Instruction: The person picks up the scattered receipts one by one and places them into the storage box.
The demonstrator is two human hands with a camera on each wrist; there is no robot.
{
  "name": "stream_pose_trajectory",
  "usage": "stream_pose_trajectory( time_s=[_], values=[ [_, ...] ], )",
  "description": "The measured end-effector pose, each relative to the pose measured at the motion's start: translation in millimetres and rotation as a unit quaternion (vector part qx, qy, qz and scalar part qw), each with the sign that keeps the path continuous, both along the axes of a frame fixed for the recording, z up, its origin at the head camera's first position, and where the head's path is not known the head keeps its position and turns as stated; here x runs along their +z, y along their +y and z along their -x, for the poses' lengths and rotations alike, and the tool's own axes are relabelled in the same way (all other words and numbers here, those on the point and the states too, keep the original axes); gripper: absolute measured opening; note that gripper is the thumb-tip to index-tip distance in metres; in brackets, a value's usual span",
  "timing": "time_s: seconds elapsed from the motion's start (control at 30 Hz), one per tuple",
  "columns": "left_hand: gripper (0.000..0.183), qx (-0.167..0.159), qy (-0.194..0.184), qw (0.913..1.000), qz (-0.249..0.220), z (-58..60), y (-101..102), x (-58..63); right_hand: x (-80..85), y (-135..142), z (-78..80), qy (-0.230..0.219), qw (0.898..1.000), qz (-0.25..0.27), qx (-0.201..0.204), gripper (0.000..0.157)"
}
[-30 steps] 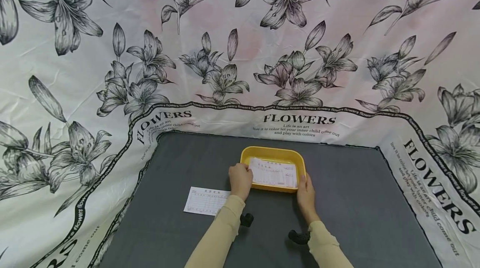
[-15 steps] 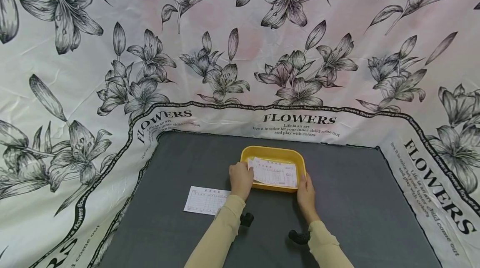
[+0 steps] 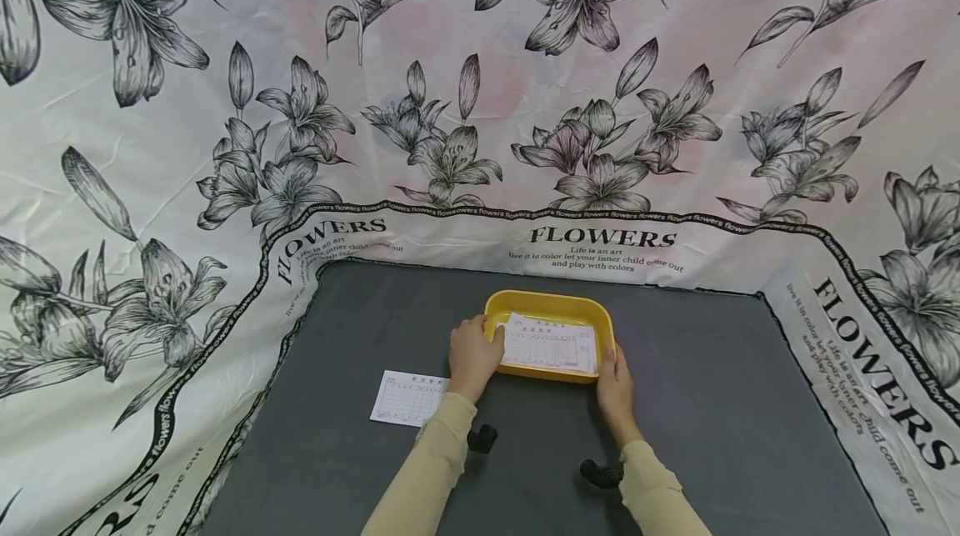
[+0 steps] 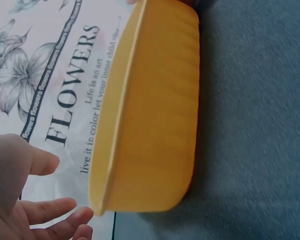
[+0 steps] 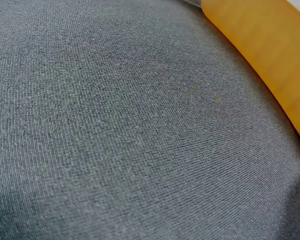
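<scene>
A shallow yellow plastic tray (image 3: 551,300) stands on the dark grey table, with printed white paper forms (image 3: 547,348) lying overlapped inside. My left hand (image 3: 474,357) is at the tray's left end; the left wrist view shows its thumb and fingers spread, holding nothing, fingertips close to the rim. With my right hand (image 3: 616,394) I grip the tray's right end, thumb at the rim. The right wrist view catches only the tray's yellow side (image 5: 275,45), and that hand is out of its picture. Another form (image 3: 405,399) lies on the table, partly covered by my left forearm.
Dark grey cloth (image 3: 697,403) covers the table. A white floral sheet (image 3: 600,244) borders it at the back and both sides. Black wrist mounts (image 3: 482,438) stick out inward from both forearms.
My left hand has let go of a paper form, which now lies on the others in the tray. The fingers have spread and moved slightly left. My right hand stays on the tray.
</scene>
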State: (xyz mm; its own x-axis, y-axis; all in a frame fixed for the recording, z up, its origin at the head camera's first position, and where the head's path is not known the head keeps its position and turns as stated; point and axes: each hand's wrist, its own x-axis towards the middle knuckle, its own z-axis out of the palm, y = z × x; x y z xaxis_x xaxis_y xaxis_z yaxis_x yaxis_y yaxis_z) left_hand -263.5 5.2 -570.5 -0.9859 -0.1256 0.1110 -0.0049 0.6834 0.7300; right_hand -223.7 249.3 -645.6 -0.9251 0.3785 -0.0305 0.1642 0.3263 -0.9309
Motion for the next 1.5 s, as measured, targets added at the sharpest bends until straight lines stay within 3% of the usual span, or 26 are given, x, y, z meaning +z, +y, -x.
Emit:
stream_pose_trajectory(
  time_s=[0.3,0.5,0.7,0.9,1.23,1.5],
  values=[
    [0.053,-0.011,0.017,0.9996,-0.018,-8.0,-19.3,-4.3,1.0,2.4,1.5,0.003,1.0,0.004,0.006,0.069],
    [0.065,0.018,-0.011,0.9998,-0.006,-11.2,-46.4,-13.9,1.0,2.2,0.6,0.009,1.0,0.008,0.016,0.069],
    [0.069,0.048,0.008,0.9986,0.02,-14.1,-78.6,-26.0,1.8,2.6,-0.1,0.011,1.0,0.006,0.014,0.068],
    [0.07,0.081,0.002,0.9962,0.03,-25.5,-103.0,-36.6,1.6,3.4,0.0,0.014,1.0,0.004,0.007,0.066],
    [0.066,0.114,0.033,0.9907,0.068,-48.0,-123.9,-55.7,1.5,0.6,0.3,0.012,1.0,0.014,0.011,0.068],
    [0.068,0.128,-0.005,0.9887,0.078,-61.8,-134.4,-66.3,1.3,-0.7,-1.4,0.014,1.0,0.016,0.009,0.066]
  ],
)
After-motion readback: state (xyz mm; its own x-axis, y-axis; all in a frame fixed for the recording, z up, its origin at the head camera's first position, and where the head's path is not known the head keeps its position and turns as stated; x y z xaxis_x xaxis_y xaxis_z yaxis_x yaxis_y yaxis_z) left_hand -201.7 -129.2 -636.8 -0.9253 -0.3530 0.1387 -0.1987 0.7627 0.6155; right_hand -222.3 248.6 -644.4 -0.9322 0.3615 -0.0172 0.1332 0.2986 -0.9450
